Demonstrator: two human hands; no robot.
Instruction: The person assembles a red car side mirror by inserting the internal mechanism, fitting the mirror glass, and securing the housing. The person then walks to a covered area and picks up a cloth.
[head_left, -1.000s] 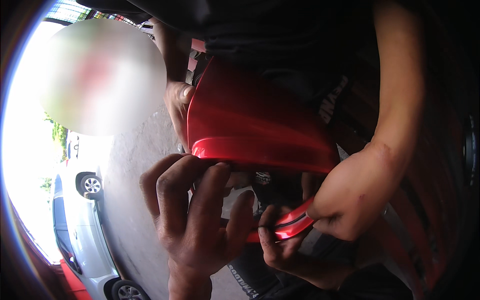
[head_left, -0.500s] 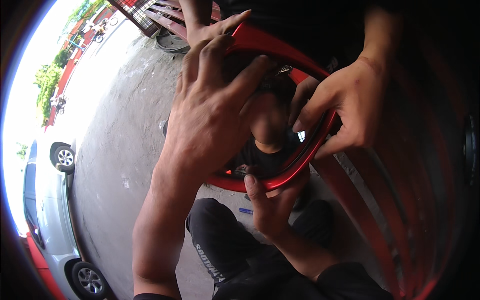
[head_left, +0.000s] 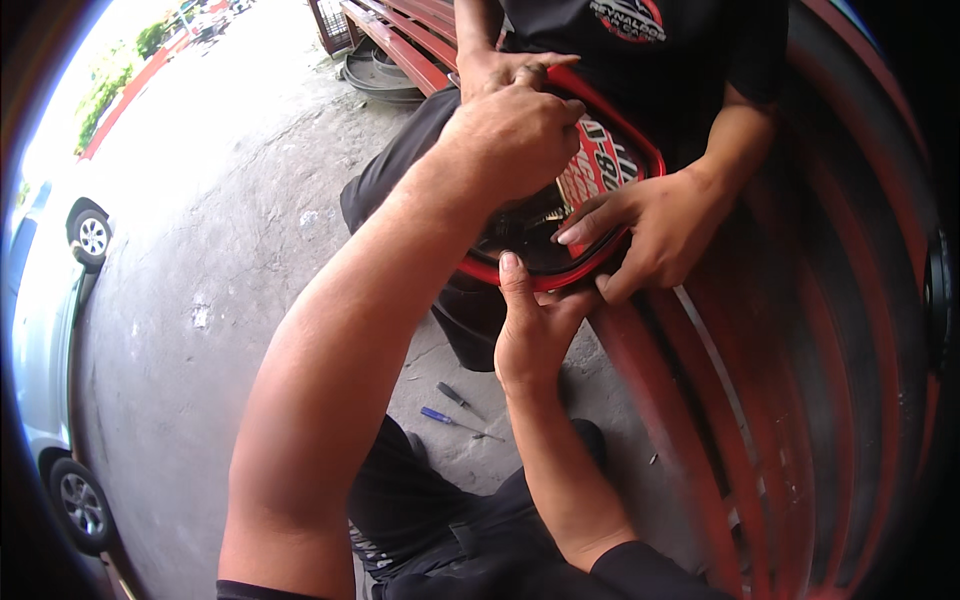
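The mirror [head_left: 533, 226] is held up between you and a co-worker. Its glass [head_left: 515, 238] lies within the red rim [head_left: 657, 160], which looks done; whether it is fixed there, you cannot tell. With four hands on it, the handling seems unfinished.

Your left hand [head_left: 525, 130] is bent over the upper-left edge, its grip hidden. Your right hand [head_left: 537, 330] pinches the lower edge, thumb in front. The co-worker's right hand [head_left: 497, 72] sits beside your left; the co-worker's left hand [head_left: 660, 225] spans the edge opposite.

Below, blue [head_left: 440, 415] and dark [head_left: 452, 394] screwdrivers lie on the floor [head_left: 240, 230], in nobody's grasp. A slatted bench [head_left: 655, 385] stands rightward.
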